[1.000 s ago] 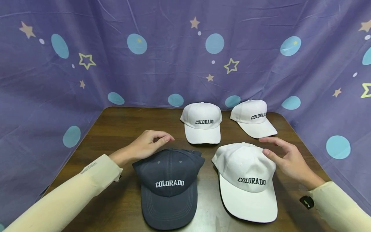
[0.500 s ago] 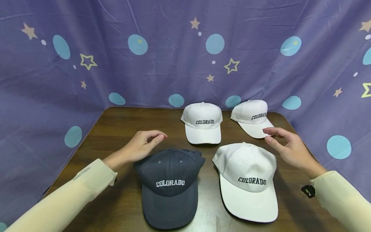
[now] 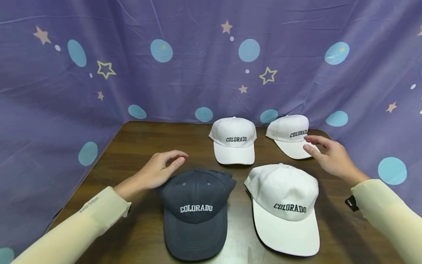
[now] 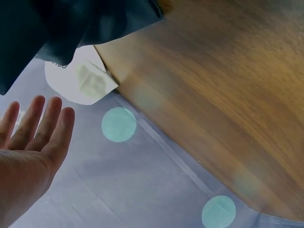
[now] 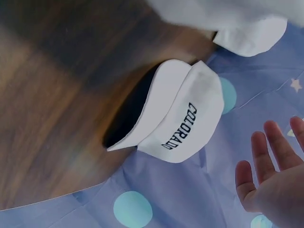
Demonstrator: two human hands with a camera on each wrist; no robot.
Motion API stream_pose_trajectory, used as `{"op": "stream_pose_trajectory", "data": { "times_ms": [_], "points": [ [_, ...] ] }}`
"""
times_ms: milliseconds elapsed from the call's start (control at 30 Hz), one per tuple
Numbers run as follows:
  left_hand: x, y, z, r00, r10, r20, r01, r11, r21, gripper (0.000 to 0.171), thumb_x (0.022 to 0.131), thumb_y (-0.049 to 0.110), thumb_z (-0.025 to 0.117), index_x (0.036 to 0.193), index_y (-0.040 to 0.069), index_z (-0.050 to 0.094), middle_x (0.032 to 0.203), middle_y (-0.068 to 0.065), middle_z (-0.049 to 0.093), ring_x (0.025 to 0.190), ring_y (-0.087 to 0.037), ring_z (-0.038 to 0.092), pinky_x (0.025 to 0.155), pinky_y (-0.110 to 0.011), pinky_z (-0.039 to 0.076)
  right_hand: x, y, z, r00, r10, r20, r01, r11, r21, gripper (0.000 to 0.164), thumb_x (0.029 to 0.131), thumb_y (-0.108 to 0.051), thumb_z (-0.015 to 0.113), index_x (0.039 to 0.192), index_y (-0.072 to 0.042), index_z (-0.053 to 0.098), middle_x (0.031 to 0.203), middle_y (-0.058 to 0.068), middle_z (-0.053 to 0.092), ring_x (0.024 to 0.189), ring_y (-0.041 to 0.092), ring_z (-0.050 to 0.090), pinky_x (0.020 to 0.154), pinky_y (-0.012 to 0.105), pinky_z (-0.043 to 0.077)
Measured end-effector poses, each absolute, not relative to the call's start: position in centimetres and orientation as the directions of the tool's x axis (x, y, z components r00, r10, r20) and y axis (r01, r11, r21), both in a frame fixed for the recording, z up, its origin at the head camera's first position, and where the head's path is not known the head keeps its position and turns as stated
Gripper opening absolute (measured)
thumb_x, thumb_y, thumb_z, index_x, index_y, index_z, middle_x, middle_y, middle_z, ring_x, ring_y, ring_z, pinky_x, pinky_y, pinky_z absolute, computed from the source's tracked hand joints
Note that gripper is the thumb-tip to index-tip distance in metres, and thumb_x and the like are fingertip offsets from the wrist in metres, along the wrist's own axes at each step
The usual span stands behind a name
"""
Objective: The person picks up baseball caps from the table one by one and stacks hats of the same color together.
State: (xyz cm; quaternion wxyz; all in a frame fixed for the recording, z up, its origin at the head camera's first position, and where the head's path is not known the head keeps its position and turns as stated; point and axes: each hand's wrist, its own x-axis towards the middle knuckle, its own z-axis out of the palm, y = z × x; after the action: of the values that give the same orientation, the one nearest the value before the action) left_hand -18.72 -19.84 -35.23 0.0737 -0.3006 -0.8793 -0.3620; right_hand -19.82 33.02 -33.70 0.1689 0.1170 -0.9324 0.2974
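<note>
My left hand (image 3: pixel 161 168) hovers over the table just behind and left of a dark navy cap (image 3: pixel 196 205) lettered COLORADO. Its fingers are loosely bent and hold nothing. On the other side, my right hand (image 3: pixel 331 157) is held up in front of the far right white cap (image 3: pixel 288 128), hiding part of its brim, with nothing between thumb and fingers. Nearer to me lies a larger-looking white cap (image 3: pixel 283 198) with a dented crown, brim toward me. In the right wrist view the relaxed fingers (image 5: pixel 260 152) stand apart from the far right cap (image 5: pixel 185 118).
Another white cap (image 3: pixel 233 141) sits at the back middle of the brown wooden table (image 3: pixel 155 135). A purple cloth (image 3: pixel 204 73) with stars and blue dots hangs behind and beside the table.
My right hand has moved up and away from the near white cap, toward the far right one. The left hand has shifted slightly left, off the navy cap. All caps stay put.
</note>
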Motion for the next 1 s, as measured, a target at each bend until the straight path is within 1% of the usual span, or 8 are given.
{"op": "stream_pose_trajectory", "data": {
  "times_ms": [100,200,567,600,700,767,833,1000],
  "points": [
    [-18.3,-20.2,-35.1,-0.812,0.461,0.359,0.58,0.568,0.583,0.023,0.1,0.036,0.05,0.116,0.026,0.063,0.107,0.012,0.065,0.095,-0.005,0.058,0.082,-0.036,0.048,-21.0,33.2,-33.6,-0.923,-0.131,0.362,-0.31,0.81,-0.498,0.043,0.092,-0.043,0.06,0.125,-0.016,0.059,0.119,0.011,0.061,0.111,0.032,0.05,0.089,0.053,0.037],
    [-17.9,-20.4,-35.0,-0.817,0.447,0.364,0.575,0.579,0.579,0.024,0.1,0.036,0.05,0.117,0.025,0.063,0.109,0.011,0.064,0.098,-0.005,0.058,0.084,-0.037,0.048,-22.1,33.4,-33.6,-0.929,-0.139,0.344,-0.299,0.83,-0.472,0.048,0.092,-0.047,0.059,0.128,-0.015,0.057,0.126,0.011,0.058,0.115,0.034,0.049,0.091,0.056,0.037],
    [-17.1,-20.5,-34.8,-0.817,0.427,0.386,0.575,0.571,0.585,0.025,0.099,0.037,0.051,0.119,0.025,0.061,0.111,0.011,0.064,0.101,-0.005,0.057,0.086,-0.038,0.048,-25.1,33.8,-33.6,-0.941,-0.17,0.294,-0.285,0.867,-0.409,0.057,0.091,-0.052,0.057,0.132,-0.011,0.054,0.13,0.015,0.055,0.116,0.036,0.048,0.093,0.055,0.036],
    [-17.0,-20.4,-34.7,-0.815,0.429,0.389,0.579,0.567,0.586,0.025,0.099,0.037,0.052,0.119,0.025,0.061,0.111,0.011,0.063,0.101,-0.005,0.057,0.086,-0.038,0.048,-25.4,33.8,-33.6,-0.94,-0.174,0.294,-0.287,0.869,-0.402,0.057,0.091,-0.051,0.057,0.132,-0.011,0.054,0.129,0.016,0.055,0.115,0.037,0.049,0.091,0.055,0.037],
    [-16.9,-20.0,-34.5,-0.809,0.437,0.394,0.587,0.556,0.589,0.025,0.099,0.036,0.052,0.119,0.025,0.061,0.111,0.012,0.063,0.102,-0.005,0.056,0.087,-0.037,0.047,-26.2,33.6,-33.6,-0.938,-0.177,0.297,-0.286,0.88,-0.379,0.056,0.091,-0.051,0.058,0.131,-0.012,0.054,0.106,0.017,0.06,0.095,0.033,0.054,0.079,0.05,0.042],
    [-16.7,-19.7,-34.4,-0.804,0.441,0.4,0.594,0.552,0.586,0.026,0.099,0.036,0.052,0.12,0.025,0.061,0.111,0.012,0.063,0.103,-0.004,0.056,0.088,-0.037,0.047,-26.7,33.6,-33.7,-0.938,-0.183,0.293,-0.286,0.888,-0.361,0.056,0.092,-0.051,0.058,0.13,-0.011,0.054,0.087,0.014,0.056,0.08,0.029,0.051,0.07,0.045,0.039],
    [-16.6,-19.3,-34.2,-0.799,0.445,0.405,0.6,0.548,0.583,0.026,0.099,0.037,0.052,0.12,0.025,0.061,0.111,0.012,0.063,0.105,-0.004,0.055,0.09,-0.037,0.046,-27.3,33.5,-33.8,-0.94,-0.188,0.285,-0.284,0.893,-0.349,0.055,0.092,-0.05,0.058,0.13,-0.01,0.053,0.074,0.01,0.047,0.069,0.026,0.044,0.065,0.041,0.034],
    [-16.3,-18.3,-33.7,-0.789,0.471,0.396,0.612,0.534,0.583,0.029,0.099,0.039,0.05,0.123,0.025,0.059,0.116,0.011,0.062,0.11,-0.006,0.053,0.093,-0.04,0.044,-28.3,33.9,-33.9,-0.95,-0.197,0.242,-0.271,0.906,-0.326,0.06,0.091,-0.049,0.059,0.133,-0.006,0.05,0.073,0.009,0.048,0.07,0.026,0.044,0.072,0.051,0.032]
  ]
}}
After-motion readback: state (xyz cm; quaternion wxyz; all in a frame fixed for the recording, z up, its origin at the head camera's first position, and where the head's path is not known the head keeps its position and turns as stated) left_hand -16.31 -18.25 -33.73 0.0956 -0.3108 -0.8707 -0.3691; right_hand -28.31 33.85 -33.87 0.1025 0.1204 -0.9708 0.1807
